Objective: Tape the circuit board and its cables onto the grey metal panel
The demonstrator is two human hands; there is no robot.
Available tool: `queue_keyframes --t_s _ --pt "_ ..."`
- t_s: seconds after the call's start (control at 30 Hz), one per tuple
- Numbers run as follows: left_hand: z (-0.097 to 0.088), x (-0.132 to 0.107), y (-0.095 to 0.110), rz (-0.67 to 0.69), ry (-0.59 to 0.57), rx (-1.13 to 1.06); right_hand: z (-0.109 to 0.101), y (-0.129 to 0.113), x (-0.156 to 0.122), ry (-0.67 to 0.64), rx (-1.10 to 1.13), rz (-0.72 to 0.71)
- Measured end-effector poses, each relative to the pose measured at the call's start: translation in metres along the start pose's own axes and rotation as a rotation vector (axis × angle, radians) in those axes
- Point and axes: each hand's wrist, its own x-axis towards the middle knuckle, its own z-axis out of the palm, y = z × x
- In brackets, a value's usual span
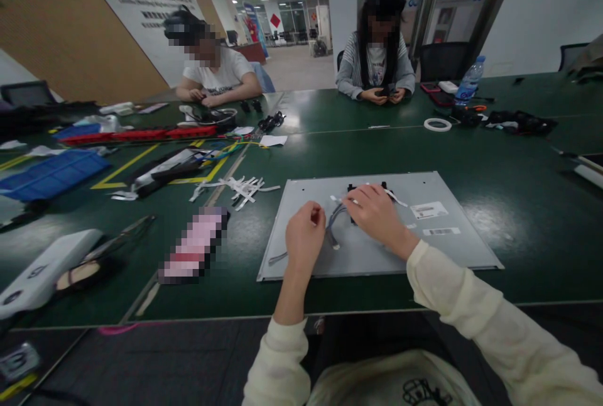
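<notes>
A grey metal panel [452, 249] lies flat on the green table in front of me. My left hand [304, 237] is curled closed over its left part, pinching a thin grey cable [335, 217]. My right hand [374, 212] rests on the panel's middle, fingers pressed on the same cable bundle near black clips [384, 186] at the far edge. White labels [428, 210] are stuck on the panel's right side.
Loose white tape strips [242, 188] lie left of the panel. A tape roll [437, 124] and water bottle [470, 82] stand at the far right. Two people sit across the table. A white device [44, 271], blue tray [51, 173] and red strip [141, 136] crowd the left.
</notes>
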Motion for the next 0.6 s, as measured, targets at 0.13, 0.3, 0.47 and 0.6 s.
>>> queue_keyframes --t_s 0.13,0.3,0.47,0.6 --pt "0.003 0.0 -0.001 0.1 -0.045 -0.015 0.008 -0.012 -0.006 -0.119 0.007 -0.07" --pt "0.007 -0.001 -0.003 0.161 -0.103 -0.038 0.009 -0.019 -0.011 -0.178 0.022 -0.089" --pt "0.008 0.0 -0.005 0.185 -0.114 -0.043 0.012 -0.021 -0.015 -0.205 0.036 -0.094" --pt "0.012 -0.001 -0.008 0.232 -0.185 -0.022 0.013 -0.022 -0.016 -0.209 0.042 -0.079"
